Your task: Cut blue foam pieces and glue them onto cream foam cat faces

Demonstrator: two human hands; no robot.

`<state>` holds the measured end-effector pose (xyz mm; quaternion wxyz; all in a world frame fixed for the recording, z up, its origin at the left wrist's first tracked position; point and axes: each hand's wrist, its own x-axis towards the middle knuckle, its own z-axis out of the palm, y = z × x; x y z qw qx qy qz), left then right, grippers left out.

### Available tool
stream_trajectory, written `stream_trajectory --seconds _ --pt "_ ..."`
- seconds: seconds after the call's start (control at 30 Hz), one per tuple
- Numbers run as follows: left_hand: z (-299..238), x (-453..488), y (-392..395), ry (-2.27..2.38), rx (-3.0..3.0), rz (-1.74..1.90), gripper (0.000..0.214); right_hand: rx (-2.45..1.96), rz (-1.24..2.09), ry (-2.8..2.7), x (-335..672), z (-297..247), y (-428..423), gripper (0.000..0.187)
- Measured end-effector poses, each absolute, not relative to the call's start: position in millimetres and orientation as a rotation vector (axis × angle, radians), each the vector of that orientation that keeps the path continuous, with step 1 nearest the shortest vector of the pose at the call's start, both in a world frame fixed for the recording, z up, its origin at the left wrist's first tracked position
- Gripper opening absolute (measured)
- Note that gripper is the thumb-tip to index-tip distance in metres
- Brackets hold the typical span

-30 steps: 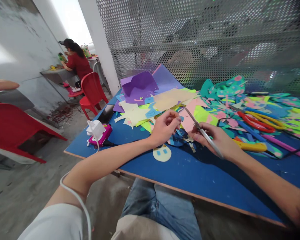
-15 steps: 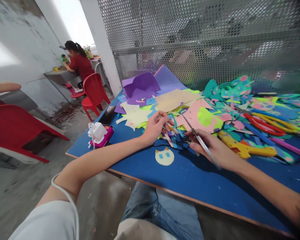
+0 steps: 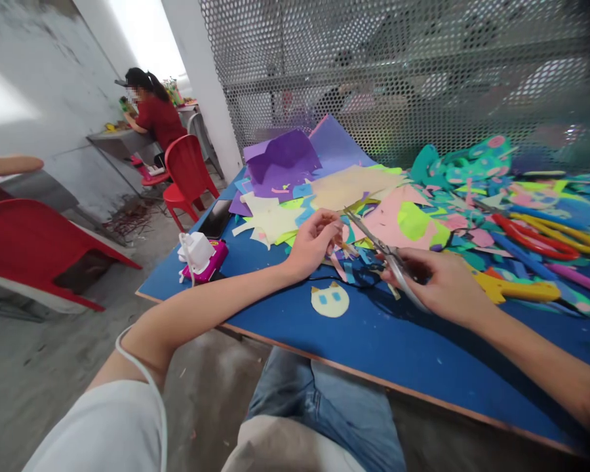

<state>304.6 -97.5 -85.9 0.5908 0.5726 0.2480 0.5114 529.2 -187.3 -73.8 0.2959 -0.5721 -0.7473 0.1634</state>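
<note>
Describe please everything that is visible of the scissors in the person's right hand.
The scissors look like plain metal, silver-grey, with long thin blades. The blades point up and to the left, away from the person, with the tips above the pile of coloured paper scraps. They seem nearly closed, though blur makes this uncertain. The handles are hidden inside the right hand, which holds them above the blue table. The left hand is near the tips but apart from them.
</note>
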Motion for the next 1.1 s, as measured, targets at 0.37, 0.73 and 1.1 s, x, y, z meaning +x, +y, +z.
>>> stream_trajectory --seconds 0.37,0.73,1.1 --pt "-83 303 -99 0.545 1.373 1.234 0.037 -1.483 0.293 -2.05 528 -74 -188 0.041" --pt "-84 302 -100 0.508 1.398 1.229 0.037 -1.518 0.325 -2.067 540 -80 -183 0.027" --pt "-84 298 -99 0.52 1.501 1.213 0.033 -1.562 0.363 -2.017 539 -75 -182 0.04"
